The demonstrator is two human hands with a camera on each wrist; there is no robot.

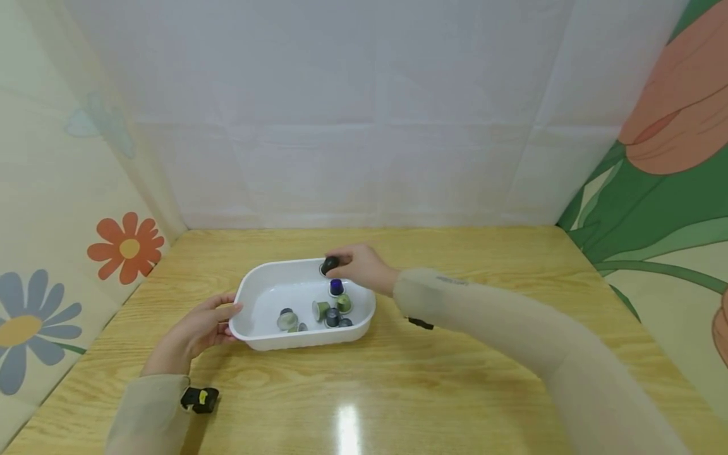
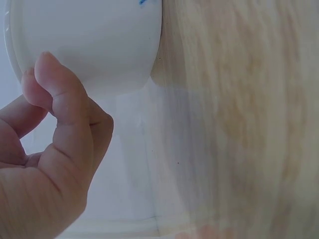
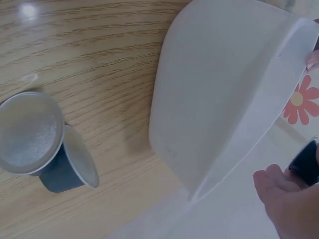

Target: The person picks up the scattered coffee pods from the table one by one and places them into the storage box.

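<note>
A white oval-cornered plastic basin (image 1: 267, 343) stands on the table, with several coffee capsules inside: a purple-blue one (image 1: 337, 287), green ones (image 1: 344, 303) and dark grey ones (image 1: 332, 317). My left hand (image 1: 207, 325) pinches the basin's left end, thumb over the rim and fingers below it. Above the basin's back right part, my right hand (image 1: 364, 268) holds a black coffee capsule (image 1: 330, 264) between thumb and fingers. In the right wrist view that dark capsule (image 3: 305, 162) shows at the right edge, just past the basin's rim.
Two more capsules, one showing its silvery lid (image 3: 30, 132) and one dark on its side (image 3: 62, 172), lie on the wooden table (image 1: 455, 392) outside the basin. A white cloth (image 1: 375, 126) hangs behind the table; flower-printed cloths flank it.
</note>
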